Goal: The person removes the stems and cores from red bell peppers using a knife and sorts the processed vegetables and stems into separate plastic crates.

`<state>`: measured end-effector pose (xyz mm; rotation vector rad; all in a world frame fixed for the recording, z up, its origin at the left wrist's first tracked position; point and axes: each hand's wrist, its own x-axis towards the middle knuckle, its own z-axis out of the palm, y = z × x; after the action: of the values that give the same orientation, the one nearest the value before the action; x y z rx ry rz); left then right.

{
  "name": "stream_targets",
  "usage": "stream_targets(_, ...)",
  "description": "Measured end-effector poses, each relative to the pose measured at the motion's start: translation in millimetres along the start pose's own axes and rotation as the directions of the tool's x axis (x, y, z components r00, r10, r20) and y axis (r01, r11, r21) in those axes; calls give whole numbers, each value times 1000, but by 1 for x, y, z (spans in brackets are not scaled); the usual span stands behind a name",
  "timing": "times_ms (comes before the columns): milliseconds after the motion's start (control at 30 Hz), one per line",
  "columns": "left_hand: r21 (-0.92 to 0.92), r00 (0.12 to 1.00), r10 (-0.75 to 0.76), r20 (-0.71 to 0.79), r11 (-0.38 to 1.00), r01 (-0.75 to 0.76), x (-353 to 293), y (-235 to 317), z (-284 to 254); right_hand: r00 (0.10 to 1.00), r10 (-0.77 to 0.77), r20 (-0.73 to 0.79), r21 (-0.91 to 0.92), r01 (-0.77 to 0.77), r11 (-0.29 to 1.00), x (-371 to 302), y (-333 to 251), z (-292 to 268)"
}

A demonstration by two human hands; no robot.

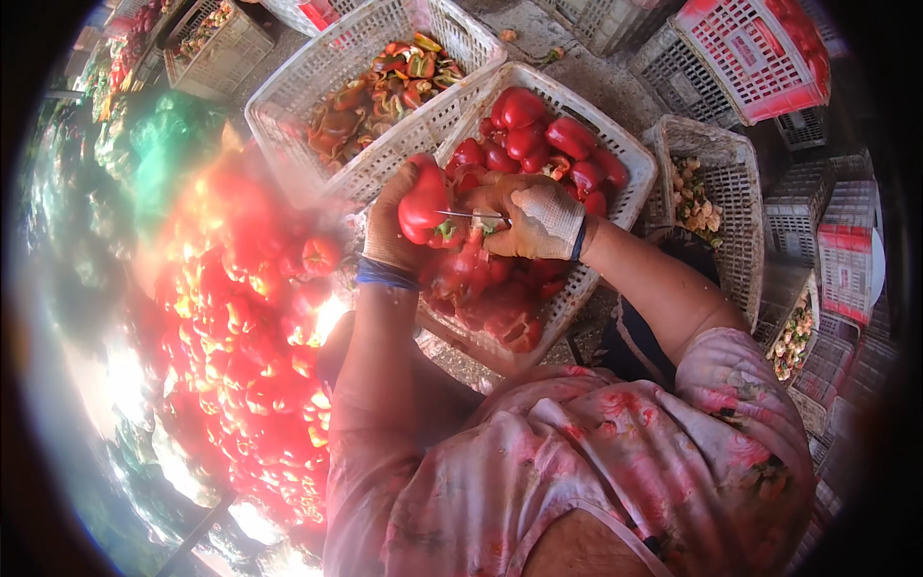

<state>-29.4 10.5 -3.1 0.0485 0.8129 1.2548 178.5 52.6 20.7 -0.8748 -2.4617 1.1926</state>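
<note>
My left hand [386, 223], in a pale glove with a blue band at the wrist, is closed around a red bell pepper [421, 204]. The pepper's green stem end faces right and downward. In my gloved right hand [543, 219] is a small knife [463, 213], its thin blade pointing left and reaching the pepper near the stem. The fingers of that hand are curled, and the knife's handle is hidden in them. Both hands are above a white plastic crate [588, 108] holding several whole glossy red peppers [524, 135] and hollowed ones at its near end.
Left of it, another white crate [411, 146] contains cut pepper scraps. A large heap of red peppers [240, 346], partly washed out by glare, lies to my left. On the right, a crate [745, 207] has pale cores inside, and more crates [798, 202] stand stacked beyond.
</note>
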Motion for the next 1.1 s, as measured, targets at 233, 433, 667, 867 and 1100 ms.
stream_targets(233,-146,988,-2,155,989,25,7,-6,0,991,99,-87,25,-97,995,-1,3,6)
stream_targets(433,-330,990,1,142,943,46,4,-12,17,940,258,-224,242,-203,949,2,3,6)
stream_targets(667,-373,986,57,157,928,6,7,-10,23,923,317,-219,344,-231,910,8,0,-6)
stream_targets(867,-458,982,54,181,888,35,13,-10,18,950,15,-311,-9,-19,1000,5,-10,-20)
stream_targets(1100,-375,990,69,122,927,-18,13,-19,30,935,119,-335,6,-124,992,2,7,-17)
